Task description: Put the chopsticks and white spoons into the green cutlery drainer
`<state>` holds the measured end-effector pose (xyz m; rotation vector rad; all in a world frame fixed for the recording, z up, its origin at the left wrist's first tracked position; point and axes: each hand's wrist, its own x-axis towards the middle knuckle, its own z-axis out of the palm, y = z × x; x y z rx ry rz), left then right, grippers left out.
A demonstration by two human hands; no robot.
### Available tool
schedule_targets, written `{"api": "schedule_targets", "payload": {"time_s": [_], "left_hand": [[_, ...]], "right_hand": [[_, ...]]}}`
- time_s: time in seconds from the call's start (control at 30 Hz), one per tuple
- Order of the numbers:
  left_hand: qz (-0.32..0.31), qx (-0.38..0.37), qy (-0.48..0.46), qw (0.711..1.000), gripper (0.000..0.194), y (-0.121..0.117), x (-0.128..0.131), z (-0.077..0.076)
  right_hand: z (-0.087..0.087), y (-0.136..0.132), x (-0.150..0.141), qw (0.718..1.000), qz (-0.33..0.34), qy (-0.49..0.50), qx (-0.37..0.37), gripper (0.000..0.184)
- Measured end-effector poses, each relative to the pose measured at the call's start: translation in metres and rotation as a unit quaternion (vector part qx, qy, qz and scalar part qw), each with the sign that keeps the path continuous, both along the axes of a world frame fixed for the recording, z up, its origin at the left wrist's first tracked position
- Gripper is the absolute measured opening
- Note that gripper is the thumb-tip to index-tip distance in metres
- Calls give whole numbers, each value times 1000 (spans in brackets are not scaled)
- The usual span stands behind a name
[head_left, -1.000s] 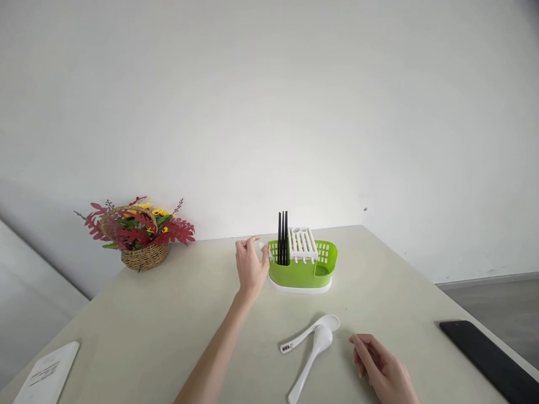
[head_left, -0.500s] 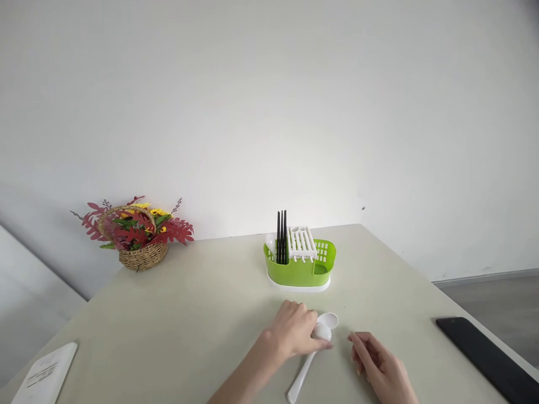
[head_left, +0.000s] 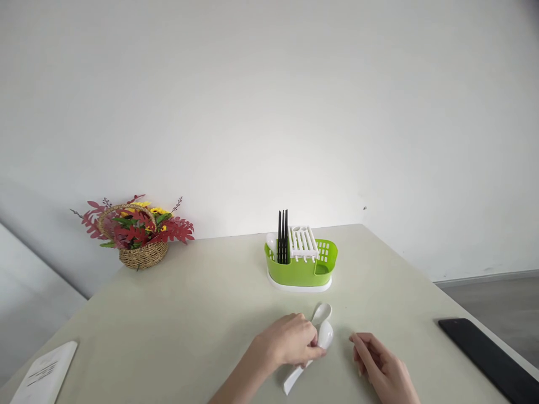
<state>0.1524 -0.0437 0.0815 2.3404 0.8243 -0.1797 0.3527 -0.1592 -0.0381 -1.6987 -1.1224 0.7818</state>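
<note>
Two white spoons lie together near the front of the table. The bowl of one spoon (head_left: pixel 325 335) shows beside my left thumb, and the bowl of the other spoon (head_left: pixel 323 311) is just behind it. My left hand (head_left: pixel 297 339) is closed around their handles from above; a handle end sticks out below the palm. How firmly each is gripped I cannot tell. To the right, my right hand (head_left: pixel 381 365) rests near the table with its fingers curled in, and nothing shows in it. Beyond them stands a green cutlery holder (head_left: pixel 297 276) with black chopsticks (head_left: pixel 282 238) and a white spoon (head_left: pixel 272 243) inside.
On the holder sits a white slotted rack (head_left: pixel 304 244) with small hooks. A wicker basket (head_left: pixel 143 256) of artificial flowers stands at the back left by the wall. A white flat object (head_left: pixel 46 373) lies front left, and a black phone-like slab (head_left: pixel 488 353) lies at the right edge.
My left hand has drawn slightly down and left, and its fingers have closed further. The spoons have turned, their bowls now pointing more away from me. My right hand stays almost still.
</note>
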Motion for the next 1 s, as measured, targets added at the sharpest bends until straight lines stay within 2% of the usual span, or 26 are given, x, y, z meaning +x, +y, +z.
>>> {"api": "schedule_targets", "payload": {"time_s": [0.1, 0.13, 0.23, 0.3, 0.37, 0.47, 0.6, 0.73, 0.83, 1.0], "left_hand": [[29, -131, -60, 989, 20, 8, -14, 9], [41, -173, -89, 980, 22, 10, -19, 12], [66, -291, -189, 936, 38, 20, -34, 22], [86, -332, -263, 902, 38, 26, -45, 29], [121, -321, -339, 876, 34, 33, -55, 35], [197, -255, -443, 837, 32, 46, -67, 39], [317, -154, -554, 754, 32, 67, -71, 41], [393, -109, -598, 690, 56, 85, -65, 49], [402, -106, -612, 672, 55, 93, -59, 55], [416, -90, -600, 677, 45, 101, -45, 52]], "right_hand": [[0, 0, 0, 1000, 6, -3, -7, 48], [0, -1, 0, 1000, 7, -5, -13, 48], [-3, -2, 1, 1000, 8, -11, -25, 49], [-4, -2, 2, 1000, 10, -10, -24, 48], [-5, -2, 2, 1000, 11, -6, -22, 48], [-6, -1, 2, 1000, 9, -2, -16, 47], [-6, -1, 2, 1000, 9, -4, -14, 47], [-7, 0, 2, 1000, 6, -6, -7, 47], [-6, 0, 2, 1000, 7, -9, -8, 48], [-3, 0, 0, 1000, 8, -7, -9, 48]]}}
